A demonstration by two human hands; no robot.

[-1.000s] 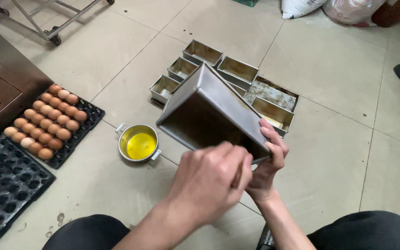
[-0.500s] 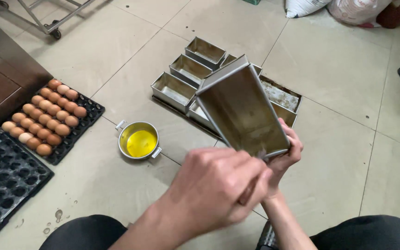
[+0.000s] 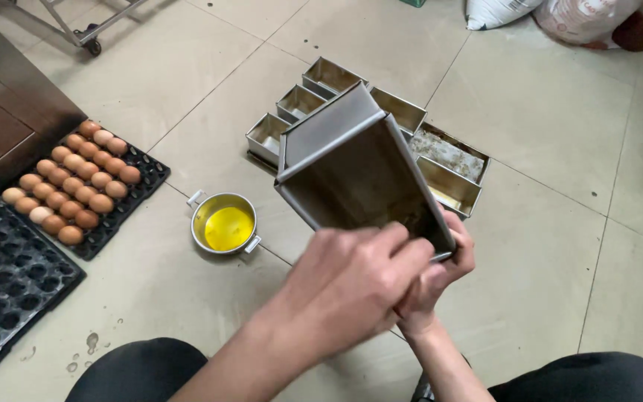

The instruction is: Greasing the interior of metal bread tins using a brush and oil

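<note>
Above the pale tiled floor (image 3: 560,149), held in the air over the person's lap, is a long rectangular grey metal loaf tin (image 3: 359,171). Its long axis runs away from the person, tilted so the far end stands higher and the near end dips toward the hands; the open mouth faces up and toward the viewer, showing a dull, slightly smeared inside.

Coming in from below right, the right hand (image 3: 437,279) is curled under the tin's near end with its fingers wrapped up around the lower corner, clasped firmly on the rim. From lower left the left forearm rises at a slant, and the left hand (image 3: 351,286) lies over the near edge with its fingers bent and bunched together, the tips pressing at the inner rim (whether they pinch anything small I cannot tell).

Beyond the tin, a cluster of smaller rectangular metal baking tins (image 3: 314,104) sits on the floor, packed side by side, some with pale residue inside. Left of the hands stands a small round metal bowl of yellow liquid (image 3: 225,223), well apart from the tin. Farther left lies a black tray of brown eggs (image 3: 76,179), and just beside it an empty black egg tray (image 3: 1,283).
</note>
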